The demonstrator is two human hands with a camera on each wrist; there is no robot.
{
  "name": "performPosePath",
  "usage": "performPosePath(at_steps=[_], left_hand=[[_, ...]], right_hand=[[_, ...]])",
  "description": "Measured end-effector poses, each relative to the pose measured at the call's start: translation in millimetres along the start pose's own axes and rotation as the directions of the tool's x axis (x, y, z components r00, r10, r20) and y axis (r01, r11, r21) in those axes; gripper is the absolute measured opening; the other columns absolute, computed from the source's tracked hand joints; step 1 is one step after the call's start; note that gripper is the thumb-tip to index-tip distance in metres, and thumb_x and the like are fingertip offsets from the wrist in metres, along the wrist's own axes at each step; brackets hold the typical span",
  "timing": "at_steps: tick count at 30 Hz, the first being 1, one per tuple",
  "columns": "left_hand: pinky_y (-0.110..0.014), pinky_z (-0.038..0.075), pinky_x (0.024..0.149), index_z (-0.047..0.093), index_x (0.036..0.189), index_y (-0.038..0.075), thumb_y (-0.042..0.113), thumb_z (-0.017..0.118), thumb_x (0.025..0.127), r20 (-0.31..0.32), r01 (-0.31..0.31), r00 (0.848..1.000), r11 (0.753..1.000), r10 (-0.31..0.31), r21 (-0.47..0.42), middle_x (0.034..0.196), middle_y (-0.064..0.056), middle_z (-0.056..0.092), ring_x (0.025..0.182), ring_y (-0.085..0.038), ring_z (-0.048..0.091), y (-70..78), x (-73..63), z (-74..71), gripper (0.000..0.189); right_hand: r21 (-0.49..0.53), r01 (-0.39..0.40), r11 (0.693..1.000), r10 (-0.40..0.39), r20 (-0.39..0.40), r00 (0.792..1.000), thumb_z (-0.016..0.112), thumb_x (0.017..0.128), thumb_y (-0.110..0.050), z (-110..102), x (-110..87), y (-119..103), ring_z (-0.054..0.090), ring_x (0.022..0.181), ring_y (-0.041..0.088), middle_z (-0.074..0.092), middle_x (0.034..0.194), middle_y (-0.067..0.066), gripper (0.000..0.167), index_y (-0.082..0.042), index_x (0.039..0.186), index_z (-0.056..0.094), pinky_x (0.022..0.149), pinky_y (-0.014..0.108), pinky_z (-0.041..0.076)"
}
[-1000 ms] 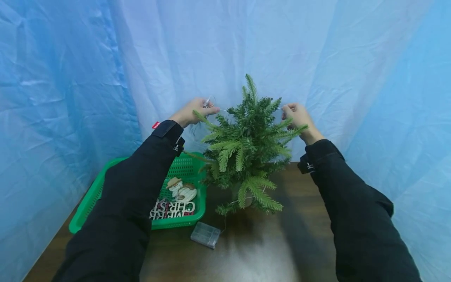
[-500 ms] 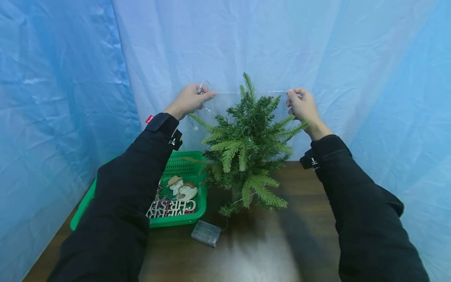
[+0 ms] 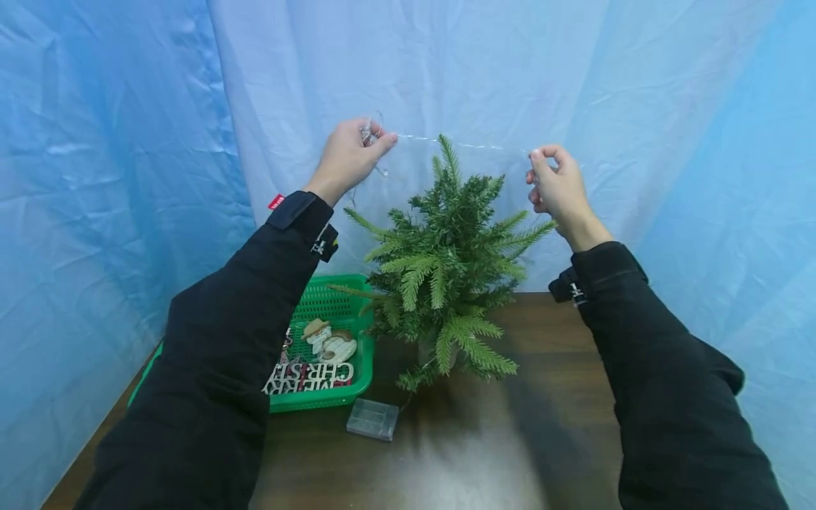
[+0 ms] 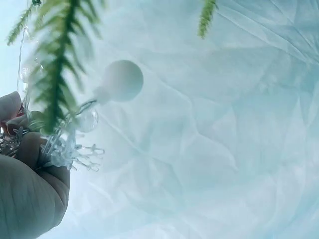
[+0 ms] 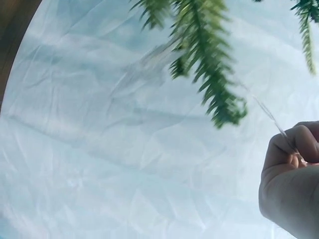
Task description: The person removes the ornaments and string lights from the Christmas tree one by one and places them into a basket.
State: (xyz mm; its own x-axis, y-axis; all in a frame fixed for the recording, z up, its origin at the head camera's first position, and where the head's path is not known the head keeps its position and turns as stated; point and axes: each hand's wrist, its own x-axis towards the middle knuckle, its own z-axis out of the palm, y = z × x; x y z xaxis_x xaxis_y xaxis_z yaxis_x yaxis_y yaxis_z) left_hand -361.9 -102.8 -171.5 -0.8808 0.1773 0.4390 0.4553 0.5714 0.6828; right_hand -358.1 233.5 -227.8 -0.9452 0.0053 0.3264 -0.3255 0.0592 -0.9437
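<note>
A string of lights (image 3: 481,146) stretches between the two hands, passing by the tip of a small artificial Christmas tree (image 3: 440,262). My left hand (image 3: 350,156) grips a bunched part of the string above the tree's left side. In the left wrist view a white ball bulb (image 4: 123,80) and a clear snowflake-like piece (image 4: 67,152) stick out from that bunch. To the right of the treetop, my right hand (image 3: 561,188) pinches the wire between thumb and curled fingers. The right wrist view shows the thin wire (image 5: 269,113) running into that hand.
Left of the tree stands a green basket (image 3: 366,354) holding a snowman ornament (image 3: 331,341) and "Merry Christmas" letter signs (image 3: 312,377). A clear battery box (image 3: 372,419) lies on the brown table (image 3: 459,460) in front. Blue-white cloth (image 3: 510,64) hangs behind.
Both hands have risen from beside the upper branches to treetop height, the left one higher. The string between them has come up from behind the tree into view.
</note>
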Motion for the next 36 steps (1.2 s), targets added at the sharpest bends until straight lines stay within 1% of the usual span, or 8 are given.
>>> performPosePath(at_steps=[4,9,13,18,22,25,30,36], left_hand=[[-0.031,0.034,0.065,0.06,0.109,0.016,0.044,0.058,0.103,-0.004,-0.029,1.0,0.999,0.029,-0.013,0.079,-0.004,0.044,0.067,-0.018,0.04,15.2,1.9,4.9,0.029],[-0.029,0.035,0.061,0.061,0.104,0.015,0.042,0.06,0.103,0.002,-0.07,0.998,0.997,0.07,-0.027,0.074,-0.003,0.044,0.065,-0.016,0.044,33.8,0.6,8.7,0.027],[-0.029,0.032,0.061,0.062,0.105,0.015,0.04,0.059,0.104,0.027,-0.135,0.99,0.991,0.135,0.017,0.073,-0.004,0.043,0.063,-0.017,0.04,44.8,-2.5,11.9,0.025],[-0.027,0.03,0.062,0.063,0.11,0.014,0.038,0.057,0.105,0.062,-0.216,0.975,0.973,0.211,0.08,0.075,-0.005,0.044,0.064,-0.018,0.036,60.3,-6.9,19.0,0.025],[-0.025,0.029,0.057,0.064,0.11,0.014,0.038,0.059,0.104,0.102,-0.258,0.964,0.958,0.247,0.122,0.07,-0.002,0.04,0.058,-0.015,0.032,75.6,-10.3,26.7,0.024],[-0.023,0.028,0.051,0.065,0.106,0.015,0.037,0.061,0.103,0.129,-0.274,0.958,0.95,0.257,0.146,0.066,0.001,0.04,0.053,-0.011,0.031,87.2,-13.1,31.7,0.023],[-0.023,0.027,0.049,0.066,0.106,0.016,0.038,0.061,0.102,0.15,-0.291,0.951,0.944,0.268,0.156,0.064,0.002,0.041,0.051,-0.01,0.032,99.5,-20.0,35.1,0.023],[-0.025,0.025,0.055,0.066,0.109,0.014,0.037,0.06,0.104,0.138,-0.347,0.934,0.931,0.331,0.117,0.065,-0.001,0.037,0.056,-0.014,0.027,106.7,-37.9,27.1,0.024]], right_hand=[[0.031,-0.003,1.0,0.003,0.008,1.0,0.046,0.106,-0.04,-9.0,-1.5,6.6,0.038,0.054,0.016,0.049,0.087,0.005,0.024,-0.019,0.119,0.047,0.049,0.028,0.03],[0.056,0.054,0.997,-0.055,0.02,0.998,0.047,0.106,-0.04,-22.1,-3.7,13.6,0.042,0.052,0.015,0.05,0.085,0.004,0.025,-0.019,0.119,0.048,0.048,0.026,0.032],[0.056,0.091,0.994,-0.093,0.043,0.995,0.049,0.106,-0.038,-35.5,-8.2,21.3,0.043,0.053,0.016,0.051,0.084,0.005,0.024,-0.017,0.119,0.05,0.047,0.028,0.03],[0.038,0.082,0.996,-0.084,0.064,0.994,0.051,0.105,-0.038,-50.5,-14.5,31.4,0.044,0.055,0.018,0.051,0.084,0.005,0.026,-0.017,0.12,0.051,0.047,0.028,0.034],[-0.053,0.087,0.995,-0.084,0.058,0.995,0.051,0.105,-0.038,-61.4,-18.6,38.6,0.047,0.056,0.017,0.052,0.086,0.006,0.026,-0.017,0.12,0.052,0.047,0.028,0.036],[-0.048,0.082,0.995,-0.079,0.061,0.995,0.051,0.105,-0.038,-67.8,-22.0,43.1,0.049,0.059,0.017,0.053,0.087,0.006,0.027,-0.017,0.121,0.051,0.048,0.027,0.037],[0.048,0.107,0.993,-0.111,0.094,0.989,0.053,0.104,-0.037,-72.8,-34.2,39.3,0.047,0.06,0.019,0.052,0.089,0.009,0.029,-0.014,0.122,0.051,0.048,0.025,0.036],[0.083,0.181,0.98,-0.191,0.124,0.974,0.056,0.105,-0.028,-82.3,-62.2,22.9,0.049,0.061,0.02,0.054,0.088,0.012,0.027,-0.008,0.123,0.055,0.046,0.023,0.037]])
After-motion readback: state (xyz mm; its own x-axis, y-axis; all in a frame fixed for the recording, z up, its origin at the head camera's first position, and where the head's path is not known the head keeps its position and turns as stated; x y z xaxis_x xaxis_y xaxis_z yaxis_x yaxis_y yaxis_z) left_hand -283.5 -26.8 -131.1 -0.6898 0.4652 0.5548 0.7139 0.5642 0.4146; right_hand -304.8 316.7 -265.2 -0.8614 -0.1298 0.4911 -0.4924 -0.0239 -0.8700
